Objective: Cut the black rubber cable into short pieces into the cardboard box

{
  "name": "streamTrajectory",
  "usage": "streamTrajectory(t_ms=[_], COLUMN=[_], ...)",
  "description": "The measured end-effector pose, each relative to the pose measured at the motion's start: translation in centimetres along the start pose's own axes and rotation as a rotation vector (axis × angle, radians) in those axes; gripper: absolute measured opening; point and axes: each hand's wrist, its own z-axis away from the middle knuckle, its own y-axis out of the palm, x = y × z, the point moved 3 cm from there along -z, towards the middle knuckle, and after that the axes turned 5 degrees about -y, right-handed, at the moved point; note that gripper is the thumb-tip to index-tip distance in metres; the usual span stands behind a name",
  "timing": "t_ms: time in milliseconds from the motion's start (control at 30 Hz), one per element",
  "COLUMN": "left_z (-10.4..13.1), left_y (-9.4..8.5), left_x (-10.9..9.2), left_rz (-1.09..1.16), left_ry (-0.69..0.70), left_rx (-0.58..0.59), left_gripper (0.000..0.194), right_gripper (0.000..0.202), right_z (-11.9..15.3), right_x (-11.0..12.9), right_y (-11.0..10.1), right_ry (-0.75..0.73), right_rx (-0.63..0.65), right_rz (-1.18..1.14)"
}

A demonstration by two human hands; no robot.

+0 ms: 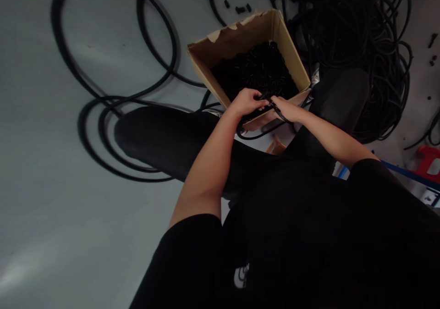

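Over the near side of an open cardboard box (pixel 225 94), my two hands meet around a thin black hose (pixel 281 115). My right hand (pixel 288 109) is closed on the hose, which loops down below it. My left hand (pixel 245 102) pinches the dark end between the hands with bent fingers. Whether a small fitting sits at that end, I cannot tell. Many short black pieces (pixel 257 68) fill the bottom of the box.
Long loops of black hose (pixel 173 47) lie on the grey floor at left. A big tangled heap of hose (pixel 385 70) lies at right. Several small black pieces (pixel 240 10) are scattered behind the box. My knees flank it. A red object (pixel 424 160) stands far right.
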Motion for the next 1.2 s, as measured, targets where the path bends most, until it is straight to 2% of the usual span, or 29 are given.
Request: streamTrajectory(t_ms=[67,167,267,367,533,767,933,1100,1200], left_z=[0.1,0.3,0.4,0.2,0.1,0.2,-0.1,-0.2,0.0], left_y=[0.2,0.4,0.4,0.1,0.1,0.4,0.6,0.8,0.8], left_x=[-0.4,-1.0,-1.2,-0.9,-0.2,-0.5,-0.1,0.2,-0.2], left_rz=[0.021,0.064,0.099,0.12,0.113,0.133,0.106,0.107,0.091], left_ry=[0.01,0.041,0.042,0.058,0.04,0.073,0.071,0.073,0.064], left_rx=[0.02,0.029,-0.027,-0.089,-0.082,-0.039,-0.017,-0.002,-0.003], left_gripper=[0.039,0.04,0.041,0.048,0.052,0.045,0.041,0.041,0.035], right_gripper=[0.028,0.02,0.013,0.015,0.02,0.028,0.031,0.038,0.041], right_z=[0.3,0.7,0.8,0.7,0.5,0.0,-0.1,-0.2,-0.1], right_x=[0.4,1.6,2.7,3.2,2.7,1.9,1.3,1.1,0.9], right_y=[-0.3,-1.0,-1.7,-2.2,-2.0,-1.5,-1.0,-0.7,-0.6], right_ry=[0.082,0.112,0.132,0.146,0.178,0.089,0.091,-0.055,-0.074], right_rx=[0.001,-0.029,-0.101,-0.149,-0.105,-0.078,-0.049,-0.079,-0.068], right_rz=[0.017,-0.013,-0.077,-0.142,-0.19,-0.209,-0.194,-0.221,-0.198])
